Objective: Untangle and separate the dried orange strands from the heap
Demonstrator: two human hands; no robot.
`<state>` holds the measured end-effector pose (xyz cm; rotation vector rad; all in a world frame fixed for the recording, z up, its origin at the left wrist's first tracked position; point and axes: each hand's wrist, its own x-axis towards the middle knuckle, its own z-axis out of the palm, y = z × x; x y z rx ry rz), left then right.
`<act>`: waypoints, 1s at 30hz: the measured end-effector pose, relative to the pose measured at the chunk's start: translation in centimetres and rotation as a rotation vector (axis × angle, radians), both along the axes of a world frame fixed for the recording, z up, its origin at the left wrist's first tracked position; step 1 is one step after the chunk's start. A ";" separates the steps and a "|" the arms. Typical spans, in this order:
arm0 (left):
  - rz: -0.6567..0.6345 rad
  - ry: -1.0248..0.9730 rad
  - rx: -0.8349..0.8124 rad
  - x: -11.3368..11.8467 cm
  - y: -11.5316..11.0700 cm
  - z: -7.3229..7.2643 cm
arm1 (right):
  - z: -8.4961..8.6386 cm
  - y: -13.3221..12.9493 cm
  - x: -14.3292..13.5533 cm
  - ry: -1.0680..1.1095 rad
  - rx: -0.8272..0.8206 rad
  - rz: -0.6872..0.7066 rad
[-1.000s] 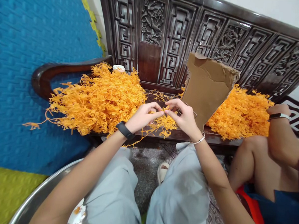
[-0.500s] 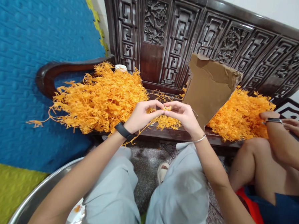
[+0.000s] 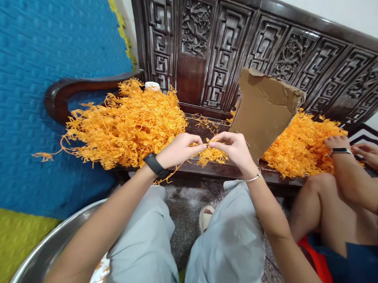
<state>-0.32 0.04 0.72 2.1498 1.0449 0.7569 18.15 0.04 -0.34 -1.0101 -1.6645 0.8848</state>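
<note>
My left hand (image 3: 182, 150), with a black band on its wrist, pinches an orange strand piece just right of a large heap of orange stringy pieces (image 3: 135, 126). Close beside it, my right hand (image 3: 234, 149) has thumb and index finger closed on a small orange piece (image 3: 209, 141). The fingertips of both hands almost meet. A smaller orange clump (image 3: 212, 156) lies under them on the dark wooden bench (image 3: 194, 169), and a thin strand hangs over the bench's front edge.
A cardboard piece (image 3: 263, 111) stands on the bench, with another orange heap (image 3: 303, 145) behind it. Another person's hands are at that heap on the right. A white container (image 3: 152, 86) sits behind the left heap. A metal basin (image 3: 48, 248) is at lower left.
My fingertips have drawn slightly apart, the right hand shifting a little to the right. The other person's hands at the right heap have moved slightly.
</note>
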 end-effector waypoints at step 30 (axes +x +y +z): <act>-0.272 -0.818 -0.454 0.5 -0.6 1.0 | 0.2 0.4 0.9 0.436 0.088 0.194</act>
